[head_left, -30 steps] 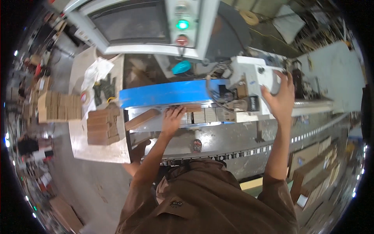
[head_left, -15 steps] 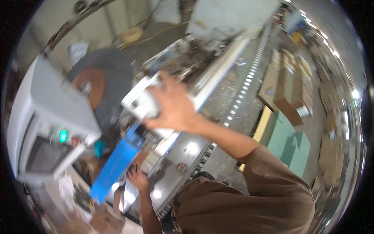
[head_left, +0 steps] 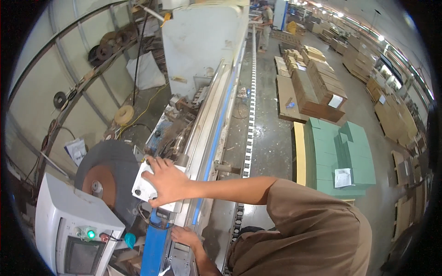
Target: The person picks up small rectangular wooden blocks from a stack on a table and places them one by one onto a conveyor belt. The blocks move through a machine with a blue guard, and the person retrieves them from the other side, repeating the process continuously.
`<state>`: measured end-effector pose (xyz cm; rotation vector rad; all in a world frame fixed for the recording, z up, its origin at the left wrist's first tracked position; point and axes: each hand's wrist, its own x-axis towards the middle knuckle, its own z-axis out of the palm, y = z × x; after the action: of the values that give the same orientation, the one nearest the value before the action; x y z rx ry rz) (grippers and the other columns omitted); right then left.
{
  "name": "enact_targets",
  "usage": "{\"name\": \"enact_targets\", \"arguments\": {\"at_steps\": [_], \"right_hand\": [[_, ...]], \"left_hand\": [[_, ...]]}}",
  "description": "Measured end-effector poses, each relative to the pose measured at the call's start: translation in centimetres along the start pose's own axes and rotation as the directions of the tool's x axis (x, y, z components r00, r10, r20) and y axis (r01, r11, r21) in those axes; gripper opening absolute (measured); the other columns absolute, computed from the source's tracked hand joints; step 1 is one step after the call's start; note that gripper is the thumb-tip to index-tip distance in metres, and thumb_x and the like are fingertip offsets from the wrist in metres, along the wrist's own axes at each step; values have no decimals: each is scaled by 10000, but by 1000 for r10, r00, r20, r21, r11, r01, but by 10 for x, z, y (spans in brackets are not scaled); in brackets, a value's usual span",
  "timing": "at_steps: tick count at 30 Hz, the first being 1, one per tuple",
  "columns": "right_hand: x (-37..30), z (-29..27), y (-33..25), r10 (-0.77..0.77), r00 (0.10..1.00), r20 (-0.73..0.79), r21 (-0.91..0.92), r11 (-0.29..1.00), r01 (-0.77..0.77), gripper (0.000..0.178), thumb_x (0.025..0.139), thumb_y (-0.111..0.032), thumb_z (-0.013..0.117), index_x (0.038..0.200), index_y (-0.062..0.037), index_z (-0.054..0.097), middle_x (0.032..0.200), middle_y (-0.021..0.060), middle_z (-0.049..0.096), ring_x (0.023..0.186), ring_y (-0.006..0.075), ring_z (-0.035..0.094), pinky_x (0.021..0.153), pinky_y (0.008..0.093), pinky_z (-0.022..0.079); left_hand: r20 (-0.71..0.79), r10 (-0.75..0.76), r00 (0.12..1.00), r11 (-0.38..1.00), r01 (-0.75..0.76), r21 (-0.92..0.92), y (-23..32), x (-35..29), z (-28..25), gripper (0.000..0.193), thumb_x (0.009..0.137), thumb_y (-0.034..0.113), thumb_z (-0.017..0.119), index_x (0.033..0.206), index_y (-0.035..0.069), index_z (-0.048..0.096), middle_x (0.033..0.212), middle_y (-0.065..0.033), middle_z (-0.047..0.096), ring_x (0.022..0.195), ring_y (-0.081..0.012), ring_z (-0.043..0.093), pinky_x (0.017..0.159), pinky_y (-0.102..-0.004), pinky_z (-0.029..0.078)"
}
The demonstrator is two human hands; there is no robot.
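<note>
My right hand (head_left: pixel 168 183) spans the top of a white box-shaped machine head (head_left: pixel 145 188), thumb at its near side and fingers over its far side. The head sits on a long metal guide rail (head_left: pixel 202 142) with a blue stripe. Below it, my left hand (head_left: pixel 186 236) lies on the metal machine bed beside a blue beam (head_left: pixel 155 248), fingers loosely stretched and holding nothing visible. A small dark counter (head_left: pixel 162 214) is at the beam's upper end, just under the white head.
A grey control cabinet (head_left: pixel 76 207) with a lit green button stands at left, before a large dark disc (head_left: pixel 110 161). A roller track (head_left: pixel 251 133) runs along the right. Beyond it are green stacked panels (head_left: pixel 322 156) and brown boards (head_left: pixel 317 87). A person (head_left: pixel 265 25) stands far off.
The view has swung and steadied, so the machine appears more upright. My right hand remains on the white machine head. My left hand is still by the blue beam, its fingers flatter.
</note>
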<state>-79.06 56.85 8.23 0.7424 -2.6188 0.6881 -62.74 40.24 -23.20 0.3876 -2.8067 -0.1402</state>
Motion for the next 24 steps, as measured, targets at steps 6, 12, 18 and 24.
{"name": "enact_targets", "arguments": {"at_steps": [6,12,18,24], "right_hand": [[2,-1,-3,5,1000,15,19,1000,-6,866,728,-575,756,1371,-13,614,1538,418,402,1380,553,473,1149,564,405],[2,-7,-5,12,999,38,11,1000,-12,866,714,-564,757,1367,-13,617,1541,412,398,1387,558,463,1165,577,395],[4,2,-1,1,999,39,33,999,-2,914,685,-578,784,1375,1,624,1531,431,421,1415,594,442,1185,625,379],[6,1,-2,47,999,20,-23,999,-47,910,676,-602,821,1381,-46,674,1534,421,447,1417,583,465,1198,638,370]], "left_hand": [[-205,-184,961,966,138,-220,-35,-16,-13,209,1018,261,666,1038,55,689,1005,-169,670,998,-394,604,920,-523,451],[-103,-499,860,824,435,-363,-238,-129,-39,462,948,494,801,1212,120,741,1156,-81,711,1171,-297,601,1067,-577,411],[-280,-194,940,917,275,289,-178,-141,-222,570,1171,495,337,1274,81,714,1264,-152,703,1091,-332,657,900,-478,535],[-187,-213,959,969,232,87,-222,-145,-191,551,1014,479,675,1318,26,750,1326,-247,708,1154,-432,662,984,-558,525]]}}
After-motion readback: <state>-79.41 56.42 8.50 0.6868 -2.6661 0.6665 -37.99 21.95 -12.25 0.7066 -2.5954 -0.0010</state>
